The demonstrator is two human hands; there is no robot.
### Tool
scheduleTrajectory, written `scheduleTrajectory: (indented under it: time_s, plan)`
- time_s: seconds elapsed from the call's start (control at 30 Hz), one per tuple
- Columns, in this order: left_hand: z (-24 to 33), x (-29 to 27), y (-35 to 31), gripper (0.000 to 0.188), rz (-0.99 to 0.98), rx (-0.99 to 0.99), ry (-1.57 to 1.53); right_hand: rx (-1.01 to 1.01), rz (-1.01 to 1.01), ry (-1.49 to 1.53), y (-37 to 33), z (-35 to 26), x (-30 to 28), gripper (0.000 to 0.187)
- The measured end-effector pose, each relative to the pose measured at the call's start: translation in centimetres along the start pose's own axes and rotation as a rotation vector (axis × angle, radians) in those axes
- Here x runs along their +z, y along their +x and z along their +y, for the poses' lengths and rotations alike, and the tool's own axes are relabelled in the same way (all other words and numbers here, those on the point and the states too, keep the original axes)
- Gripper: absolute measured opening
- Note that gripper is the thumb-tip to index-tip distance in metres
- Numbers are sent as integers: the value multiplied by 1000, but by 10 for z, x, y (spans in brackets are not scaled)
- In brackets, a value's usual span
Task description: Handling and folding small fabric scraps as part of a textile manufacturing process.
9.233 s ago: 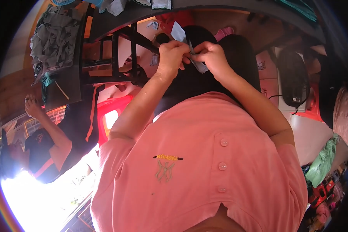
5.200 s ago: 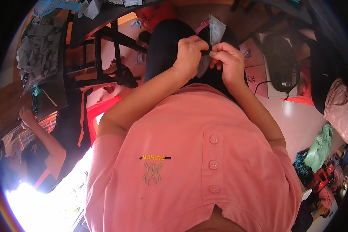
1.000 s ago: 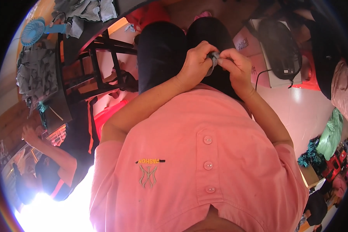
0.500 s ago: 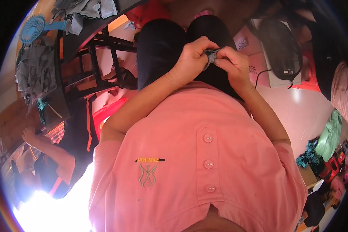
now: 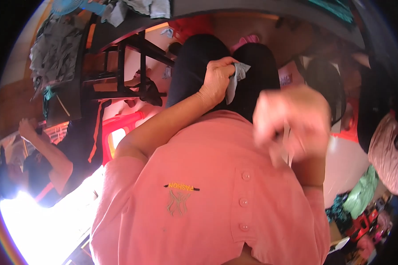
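My left hand [image 5: 216,81] is closed over my dark-trousered lap [image 5: 189,70], pinching a small piece of grey-blue cloth [image 5: 239,78]. One corner of the cloth points out past the fingers and the rest hangs below them. Up closer and to the right, my right hand [image 5: 296,117] is raised off the lap and smeared by motion. Its fingers look curled around a thin, pale, narrow object [image 5: 287,137], too blurred to name. The two hands are apart, and the right one does not touch the cloth.
A dark tabletop [image 5: 185,11] spans the far side, with grey cloth pieces [image 5: 148,6] and a blue fan [image 5: 73,5]. A dark stool frame [image 5: 119,73] stands left. Another person's arm [image 5: 48,148] shows far left. Green cloth [image 5: 361,192] lies lower right.
Both hands were together at the cloth. My right hand has let go and come up nearer and lower in view; the left keeps hold of the cloth, which now hangs more open.
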State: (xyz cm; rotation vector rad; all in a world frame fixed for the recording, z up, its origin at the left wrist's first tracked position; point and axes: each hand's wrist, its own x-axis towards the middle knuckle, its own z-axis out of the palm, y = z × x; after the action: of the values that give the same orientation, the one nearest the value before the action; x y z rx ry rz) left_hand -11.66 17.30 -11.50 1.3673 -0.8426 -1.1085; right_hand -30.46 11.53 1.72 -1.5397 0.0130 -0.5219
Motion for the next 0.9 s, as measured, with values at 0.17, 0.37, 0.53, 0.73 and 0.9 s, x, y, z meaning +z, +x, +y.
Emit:
scheduleTrajectory:
  time_s: [0.17, 0.37, 0.53, 0.73, 0.9]
  plan:
    - [7, 5, -5, 22, -6, -205, -271, -524, -887, 319, 55, -63, 11, 49]
    - [11, -11, -15, 25, 50, -268, -357, -511, -545, 239, 32, -7, 54, 17]
    - [10, -6, -11, 20, 28, -124, -354, 322, 520, -180, -3, 96, 19, 6]
    - [7, 1, -19, 21, 75, -49, -59, 136, 757, -299, -4, 129, 31, 10]
    - [9, 0, -17, 25, 18, 259, 116, 7, 637, -548, 0, 129, 23, 9]
